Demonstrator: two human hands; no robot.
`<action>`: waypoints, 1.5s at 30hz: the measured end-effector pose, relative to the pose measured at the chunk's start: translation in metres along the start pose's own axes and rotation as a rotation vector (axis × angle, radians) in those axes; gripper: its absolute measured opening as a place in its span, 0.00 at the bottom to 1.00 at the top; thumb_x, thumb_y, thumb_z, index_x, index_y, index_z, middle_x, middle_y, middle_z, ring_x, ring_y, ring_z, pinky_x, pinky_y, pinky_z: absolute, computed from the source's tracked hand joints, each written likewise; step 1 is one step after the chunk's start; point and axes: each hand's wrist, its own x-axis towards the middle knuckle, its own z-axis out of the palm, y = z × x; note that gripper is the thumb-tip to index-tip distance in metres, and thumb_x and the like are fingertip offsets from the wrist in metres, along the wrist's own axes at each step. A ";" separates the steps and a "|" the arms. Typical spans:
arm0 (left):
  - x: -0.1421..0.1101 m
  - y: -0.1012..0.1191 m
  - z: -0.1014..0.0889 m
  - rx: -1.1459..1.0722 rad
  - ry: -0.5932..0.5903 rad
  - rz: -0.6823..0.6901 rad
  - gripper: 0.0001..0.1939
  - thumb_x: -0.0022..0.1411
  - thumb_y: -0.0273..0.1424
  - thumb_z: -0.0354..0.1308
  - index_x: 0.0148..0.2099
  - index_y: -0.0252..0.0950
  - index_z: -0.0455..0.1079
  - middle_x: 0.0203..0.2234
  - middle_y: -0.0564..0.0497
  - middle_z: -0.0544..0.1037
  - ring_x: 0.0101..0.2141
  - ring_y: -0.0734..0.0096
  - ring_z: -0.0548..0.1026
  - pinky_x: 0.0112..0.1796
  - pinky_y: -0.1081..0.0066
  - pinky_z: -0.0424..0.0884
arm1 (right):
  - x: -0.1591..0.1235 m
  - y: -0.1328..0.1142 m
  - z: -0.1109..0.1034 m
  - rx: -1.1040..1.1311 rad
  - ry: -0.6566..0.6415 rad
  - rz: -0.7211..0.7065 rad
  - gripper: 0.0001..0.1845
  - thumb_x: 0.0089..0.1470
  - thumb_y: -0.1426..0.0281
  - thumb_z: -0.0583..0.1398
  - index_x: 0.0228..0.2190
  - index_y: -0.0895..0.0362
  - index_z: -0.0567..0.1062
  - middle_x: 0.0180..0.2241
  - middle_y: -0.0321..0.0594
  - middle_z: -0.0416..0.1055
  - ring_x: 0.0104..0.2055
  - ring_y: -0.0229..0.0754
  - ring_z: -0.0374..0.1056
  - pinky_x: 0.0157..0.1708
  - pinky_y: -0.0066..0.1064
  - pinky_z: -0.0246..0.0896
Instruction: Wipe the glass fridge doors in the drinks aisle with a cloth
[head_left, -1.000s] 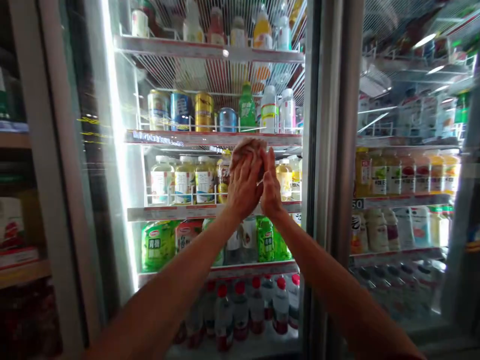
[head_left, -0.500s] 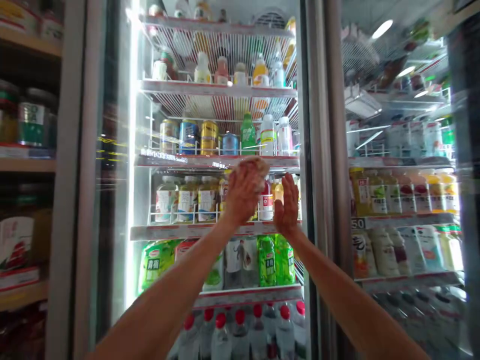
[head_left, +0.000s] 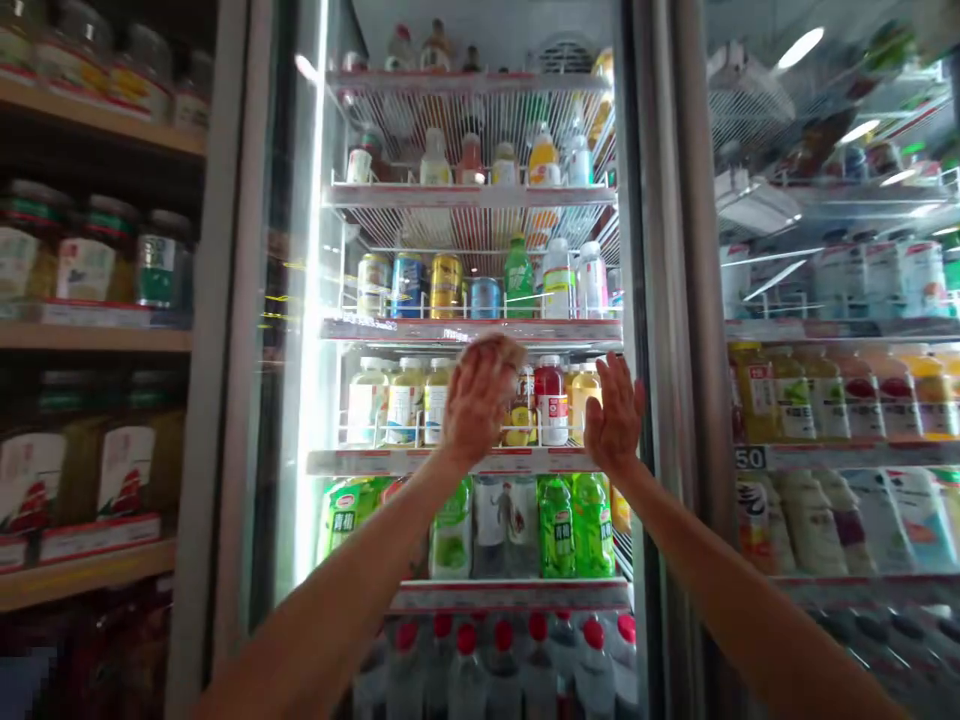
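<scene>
A pale, crumpled cloth [head_left: 508,350] lies under the fingers of my left hand [head_left: 474,405], which presses it toward the glass door [head_left: 289,420] of a lit drinks fridge. Part of the cloth shows above and right of the fingers; the rest is hidden. My right hand [head_left: 615,420], palm forward and fingers stretched up, is at the glass near the door's right metal frame [head_left: 679,300]. It holds nothing. Between the hands, behind the glass, stands a red drink bottle [head_left: 552,400]. Green drink bottles [head_left: 556,530] fill the shelf below.
Shelves of jars [head_left: 94,250] stand to the left of the fridge. At the right, another glass door [head_left: 825,290] shows rows of juice bottles and ceiling-light reflections. Bottles with red caps [head_left: 466,640] line the fridge's bottom.
The view has turned left, showing more of the jar shelves. Relative to the fridge, my left hand with the cloth has moved left, while my right hand is a little further right.
</scene>
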 end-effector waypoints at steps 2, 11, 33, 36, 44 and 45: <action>-0.006 0.010 0.003 -0.034 -0.086 0.119 0.25 0.59 0.28 0.50 0.59 0.42 0.57 0.60 0.49 0.56 0.62 0.60 0.47 0.59 0.53 0.53 | 0.001 0.002 -0.001 -0.013 -0.006 0.005 0.27 0.59 0.64 0.42 0.59 0.54 0.51 0.61 0.46 0.51 0.64 0.45 0.43 0.59 0.49 0.40; -0.021 -0.112 -0.049 0.088 0.295 -0.450 0.25 0.64 0.31 0.42 0.61 0.25 0.51 0.63 0.39 0.44 0.63 0.50 0.39 0.60 0.44 0.42 | 0.002 -0.003 0.000 -0.068 -0.049 -0.044 0.27 0.59 0.65 0.43 0.59 0.53 0.51 0.61 0.45 0.52 0.64 0.44 0.43 0.60 0.49 0.40; -0.023 0.001 -0.005 0.004 -0.106 0.262 0.23 0.61 0.27 0.47 0.59 0.40 0.57 0.60 0.46 0.56 0.63 0.62 0.45 0.59 0.58 0.54 | 0.002 0.000 0.001 -0.118 -0.054 -0.021 0.26 0.59 0.62 0.44 0.57 0.55 0.56 0.59 0.46 0.56 0.64 0.48 0.45 0.59 0.50 0.39; -0.028 -0.042 -0.024 0.069 0.030 -0.003 0.21 0.61 0.27 0.46 0.58 0.37 0.58 0.60 0.45 0.57 0.62 0.63 0.48 0.59 0.58 0.55 | 0.002 -0.001 0.002 -0.107 -0.068 -0.005 0.27 0.59 0.61 0.45 0.57 0.56 0.57 0.60 0.47 0.54 0.64 0.49 0.44 0.59 0.52 0.38; -0.021 -0.013 -0.011 0.149 0.000 -0.027 0.20 0.63 0.29 0.44 0.57 0.35 0.59 0.60 0.47 0.58 0.63 0.64 0.43 0.61 0.59 0.49 | 0.002 0.003 0.004 -0.038 -0.053 0.005 0.28 0.58 0.61 0.45 0.57 0.58 0.56 0.59 0.51 0.55 0.63 0.52 0.45 0.58 0.54 0.36; -0.023 0.004 -0.007 0.114 -0.123 0.145 0.21 0.63 0.29 0.43 0.58 0.35 0.58 0.60 0.49 0.58 0.63 0.64 0.42 0.60 0.61 0.49 | 0.002 0.006 0.004 -0.014 -0.056 0.002 0.28 0.58 0.61 0.45 0.58 0.58 0.56 0.59 0.51 0.54 0.63 0.52 0.45 0.58 0.54 0.36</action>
